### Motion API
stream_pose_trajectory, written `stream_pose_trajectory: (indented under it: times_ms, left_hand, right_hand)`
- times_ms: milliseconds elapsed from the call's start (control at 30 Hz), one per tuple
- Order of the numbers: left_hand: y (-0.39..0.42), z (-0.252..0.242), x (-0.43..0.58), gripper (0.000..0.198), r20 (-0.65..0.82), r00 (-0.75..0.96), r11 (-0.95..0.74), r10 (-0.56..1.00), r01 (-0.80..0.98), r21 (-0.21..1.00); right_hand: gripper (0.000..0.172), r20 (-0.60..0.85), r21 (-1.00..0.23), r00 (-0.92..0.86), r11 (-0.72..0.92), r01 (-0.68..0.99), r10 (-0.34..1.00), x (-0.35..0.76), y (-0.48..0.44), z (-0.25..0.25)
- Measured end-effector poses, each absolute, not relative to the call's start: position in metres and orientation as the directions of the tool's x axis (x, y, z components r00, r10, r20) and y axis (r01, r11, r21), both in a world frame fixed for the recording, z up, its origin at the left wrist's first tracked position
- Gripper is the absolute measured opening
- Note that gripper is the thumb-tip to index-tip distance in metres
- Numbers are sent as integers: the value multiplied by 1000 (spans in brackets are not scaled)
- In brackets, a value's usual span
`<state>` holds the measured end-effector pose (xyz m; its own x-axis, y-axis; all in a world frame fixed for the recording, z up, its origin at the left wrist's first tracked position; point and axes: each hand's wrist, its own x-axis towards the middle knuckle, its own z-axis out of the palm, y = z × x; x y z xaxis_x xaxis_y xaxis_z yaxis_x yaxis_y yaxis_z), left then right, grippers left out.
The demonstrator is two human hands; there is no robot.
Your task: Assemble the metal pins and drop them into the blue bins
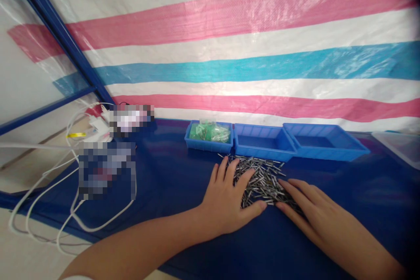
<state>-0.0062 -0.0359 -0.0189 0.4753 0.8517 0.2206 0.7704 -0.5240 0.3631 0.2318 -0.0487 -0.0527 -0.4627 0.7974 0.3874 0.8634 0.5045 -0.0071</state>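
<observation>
Pins in loose metal pile (262, 179) strewn with long axes crossed at many angles; heap itself drawn out from far left to near right. Pins thin, straight, silver-grey to dark, glinting in places. Pile located on blue tabletop (164, 175), in front of blue bins (266, 150). Left side of pile partly covered by left hand (226, 205), fingers spread. Right side bordered by right hand (323, 214): fingers pressed together, thumb apart, pins seen between; whether pinched, cannot be told.
</observation>
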Motion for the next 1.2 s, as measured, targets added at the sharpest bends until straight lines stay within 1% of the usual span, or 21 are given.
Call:
stream_pose_trajectory:
  times_ms: [100,233,367,500,600,733,967,1100,1200]
  left_hand:
    - [-36,-19,-6,68,219,474,-522,853,773,360]
    - [-36,-19,-7,68,208,472,-516,857,779,357]
    - [-36,-17,-6,70,206,481,-523,852,773,359]
    - [-34,-18,-6,78,196,490,-527,849,768,362]
    - [-33,-20,-5,84,198,493,-530,847,764,368]
    - [-33,-21,-6,87,199,495,-532,846,760,374]
    - [-32,-20,-6,87,178,495,-523,850,762,381]
    - [-32,-21,-5,90,188,489,-521,852,757,394]
    - [-31,-24,-6,92,218,491,-536,844,741,404]
  right_hand:
    - [45,380,-18,-477,522,853,793,235,-48,-56]
    - [44,387,-82,-449,516,853,805,238,-48,-58]
    - [36,379,-182,-417,509,841,826,240,-47,-55]
    - [27,360,-285,-380,489,824,852,242,-41,-48]
    - [25,320,-363,-367,471,804,874,244,-32,-41]
    - [24,253,-448,-354,434,782,900,247,-17,-30]
    - [21,257,-528,-310,402,748,915,232,1,-9]
    - [21,331,-557,-314,453,696,890,207,2,-2]
    - [23,346,-558,-383,516,650,856,190,0,3]
